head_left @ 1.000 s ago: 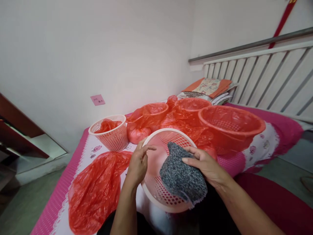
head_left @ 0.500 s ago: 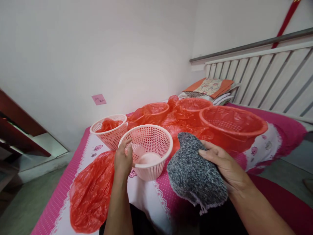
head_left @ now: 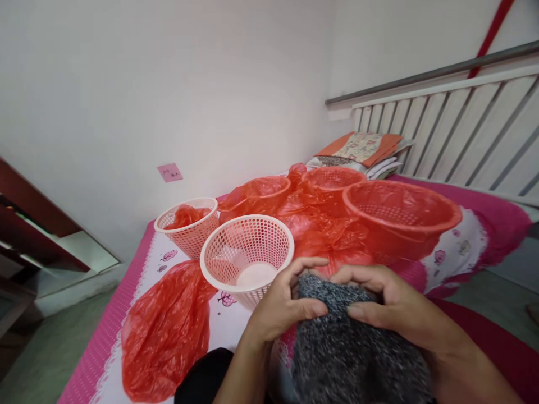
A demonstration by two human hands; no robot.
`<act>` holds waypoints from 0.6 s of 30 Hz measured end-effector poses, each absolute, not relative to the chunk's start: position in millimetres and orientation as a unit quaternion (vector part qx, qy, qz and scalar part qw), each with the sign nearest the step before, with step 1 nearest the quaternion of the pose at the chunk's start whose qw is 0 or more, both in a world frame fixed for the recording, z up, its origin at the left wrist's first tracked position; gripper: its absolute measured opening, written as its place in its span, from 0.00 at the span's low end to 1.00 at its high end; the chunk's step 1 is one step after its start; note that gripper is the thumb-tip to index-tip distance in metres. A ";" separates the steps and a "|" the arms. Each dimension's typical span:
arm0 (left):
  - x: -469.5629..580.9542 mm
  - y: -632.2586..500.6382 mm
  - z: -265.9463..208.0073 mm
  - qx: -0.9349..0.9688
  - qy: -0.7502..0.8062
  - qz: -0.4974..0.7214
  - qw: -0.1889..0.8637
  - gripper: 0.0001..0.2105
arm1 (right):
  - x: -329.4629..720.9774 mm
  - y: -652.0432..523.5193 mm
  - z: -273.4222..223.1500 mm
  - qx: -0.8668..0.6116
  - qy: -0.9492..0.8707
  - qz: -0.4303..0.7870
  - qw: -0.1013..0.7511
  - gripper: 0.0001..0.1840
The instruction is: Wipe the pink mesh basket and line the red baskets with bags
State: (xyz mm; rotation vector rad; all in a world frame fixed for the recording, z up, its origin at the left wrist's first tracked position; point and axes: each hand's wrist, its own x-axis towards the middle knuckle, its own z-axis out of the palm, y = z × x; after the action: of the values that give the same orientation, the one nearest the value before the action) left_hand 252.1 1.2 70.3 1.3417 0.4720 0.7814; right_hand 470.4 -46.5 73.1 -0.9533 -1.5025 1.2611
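Note:
A speckled grey, fuzzy knitted cloth (head_left: 337, 353) hangs low in front of me; its exact kind cannot be made out. My left hand (head_left: 284, 306) pinches its upper left edge, thumb on the near side. At the upper right edge my right hand (head_left: 393, 306) grips it the same way, the two thumbs almost meeting. Just beyond my left hand stands a pale pink perforated plastic basket (head_left: 248, 286) with nothing inside. A loose red plastic bag (head_left: 166, 336) lies crumpled to the left of that basket.
Another pink basket (head_left: 191, 238) has red plastic inside. Behind are several baskets lined with red bags, the largest red-lined basket (head_left: 404, 241) at right. Folded fabrics (head_left: 364, 148) lie by the white slatted headboard (head_left: 446, 132). A pink-and-white bedspread (head_left: 103, 348) lies underneath.
My left hand has left the pink basket's rim and moved right to take hold of the knitted cloth. My right hand has shifted its grip on the cloth, which now hangs lower.

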 end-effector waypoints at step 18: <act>272.6 24.3 55.4 0.526 0.281 0.520 0.612 0.16 | 526.0 -27.3 22.3 -0.456 -0.486 0.517 0.537 0.31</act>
State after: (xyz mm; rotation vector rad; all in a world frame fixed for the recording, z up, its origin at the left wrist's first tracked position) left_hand 272.6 24.3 55.4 1.2124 0.6489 1.1997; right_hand 526.0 -27.3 22.3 -1.0859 -1.1577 1.2309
